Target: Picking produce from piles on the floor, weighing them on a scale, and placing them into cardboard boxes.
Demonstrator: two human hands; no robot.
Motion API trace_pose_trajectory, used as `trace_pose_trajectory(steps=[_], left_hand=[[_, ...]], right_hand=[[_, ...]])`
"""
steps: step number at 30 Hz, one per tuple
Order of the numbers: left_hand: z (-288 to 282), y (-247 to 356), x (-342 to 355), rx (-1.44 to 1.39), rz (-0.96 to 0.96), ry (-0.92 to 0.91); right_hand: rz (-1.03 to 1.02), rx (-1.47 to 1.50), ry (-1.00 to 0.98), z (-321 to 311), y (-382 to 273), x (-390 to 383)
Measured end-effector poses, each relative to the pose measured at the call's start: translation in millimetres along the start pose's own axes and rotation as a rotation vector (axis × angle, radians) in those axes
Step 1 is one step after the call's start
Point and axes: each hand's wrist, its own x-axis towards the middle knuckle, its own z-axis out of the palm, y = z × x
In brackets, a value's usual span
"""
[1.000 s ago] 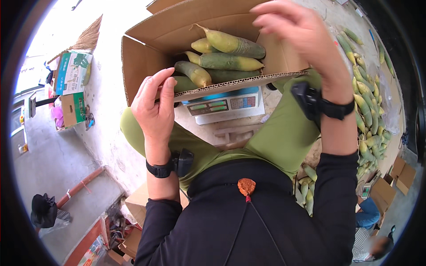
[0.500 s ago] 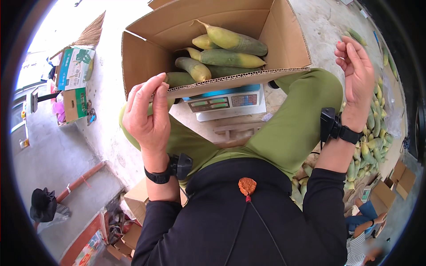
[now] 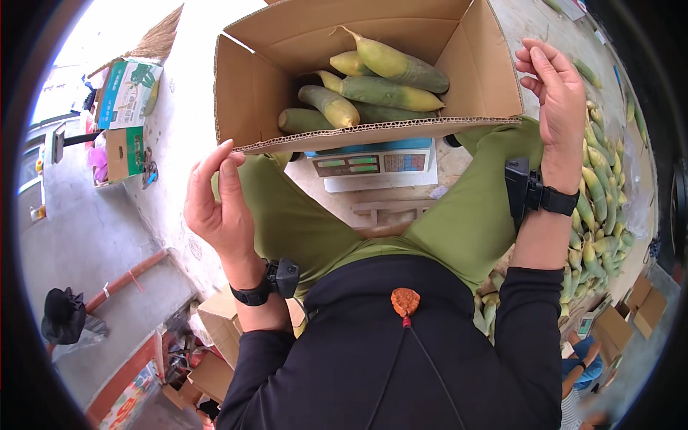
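Note:
A cardboard box [image 3: 276,36] stands open on a blue-topped scale [image 3: 373,164] between my knees. Several green radishes [image 3: 393,94] with yellowish ends lie in it. At the box's near left corner is my left hand [image 3: 223,211], its index fingertip at the cardboard edge and its thumb apart from that finger; whether the tip touches the edge I cannot tell. My right hand [image 3: 557,97] is raised just beyond the box's right wall, with loosely bent fingers and nothing seen in them. Both wrists wear black strapped devices.
A large heap of green radishes [image 3: 598,193] lies on the floor to my right. Left of me are a straw broom [image 3: 159,36], a printed green-and-white carton [image 3: 133,93] and a reddish pipe [image 3: 129,278]. Another person [image 3: 584,365] is at the lower right, near opened cartons [image 3: 611,333].
My left hand has slid left along the near edge to the box's corner. My right hand has come closer to the right wall. The whole view has shifted slightly.

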Motion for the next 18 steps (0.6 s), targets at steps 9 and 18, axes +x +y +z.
trace_pose_trajectory(steps=[9,18], left_hand=[[16.2,6.7,9.9,-0.044,0.037,-0.057],[43.8,2.6,7.7,0.518,0.448,-0.378]], right_hand=[[-0.024,-0.076,0.058,3.6,2.1,1.3],[-0.096,0.113,0.141,-3.0,-6.5,-12.6]])
